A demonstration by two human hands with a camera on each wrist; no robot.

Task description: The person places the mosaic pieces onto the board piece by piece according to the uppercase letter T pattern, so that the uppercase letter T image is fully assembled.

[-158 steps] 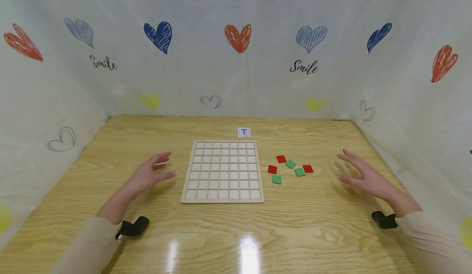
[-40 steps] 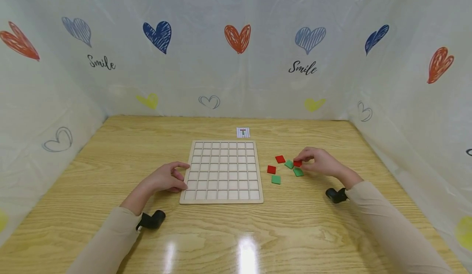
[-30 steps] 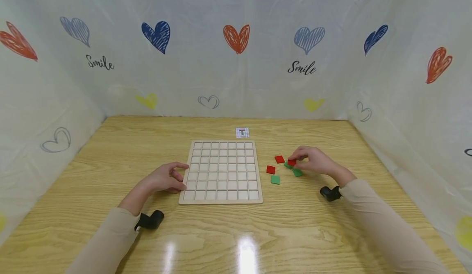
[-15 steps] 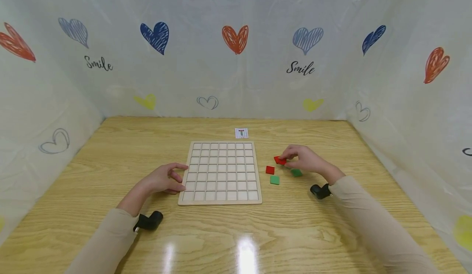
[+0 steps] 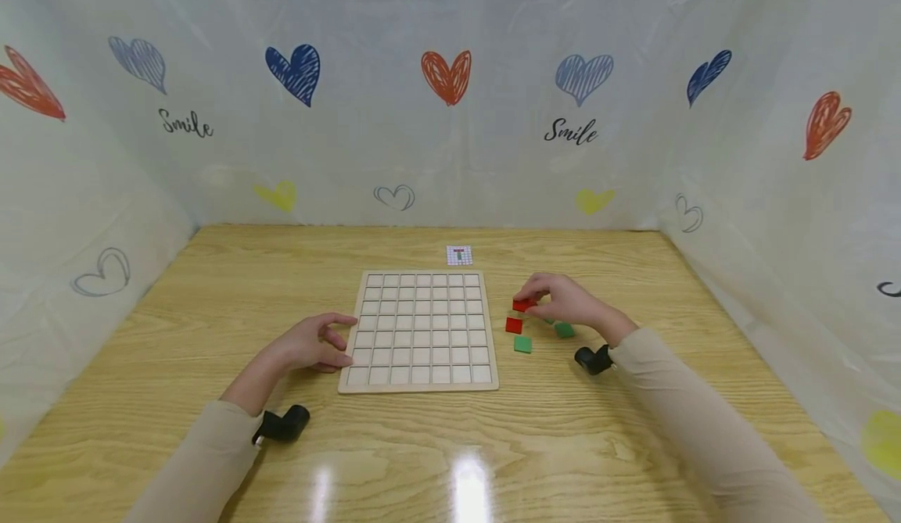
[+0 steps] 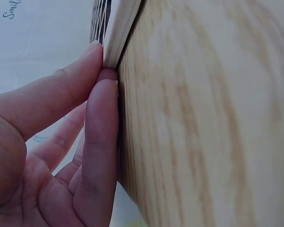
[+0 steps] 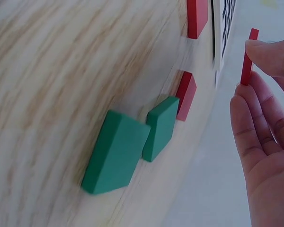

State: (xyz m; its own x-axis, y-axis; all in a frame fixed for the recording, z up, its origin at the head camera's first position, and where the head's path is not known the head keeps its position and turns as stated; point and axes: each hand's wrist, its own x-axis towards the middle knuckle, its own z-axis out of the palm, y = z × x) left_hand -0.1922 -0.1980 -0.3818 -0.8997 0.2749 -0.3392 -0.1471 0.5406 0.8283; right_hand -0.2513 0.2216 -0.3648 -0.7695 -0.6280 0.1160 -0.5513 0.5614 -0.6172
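In the right wrist view, my right hand (image 7: 270,113) pinches a thin red square tile (image 7: 249,56) between thumb and fingertips, raised above the table. A second red tile (image 7: 186,97) lies beyond two green tiles (image 7: 116,153) there. The head view has this right hand (image 5: 563,300) over the tile group, with another red tile (image 5: 514,325) and a green tile (image 5: 522,344) uncovered nearer the board. My left hand (image 5: 310,343) rests at the left edge of the wooden grid board (image 5: 346,382). Its thumb (image 6: 80,78) and a finger (image 6: 102,137) touch that edge in the left wrist view.
Behind the board lies a small printed card (image 5: 460,255) with a red-and-green T on a grid. All the board's squares are bare. White sheeting with hearts (image 5: 448,77) encloses the back and sides of the wooden table (image 5: 394,460).
The left hand came to the board's edge and stays there. My right hand picked up the rightmost red tile and has carried it leftward over the other tiles toward the board.
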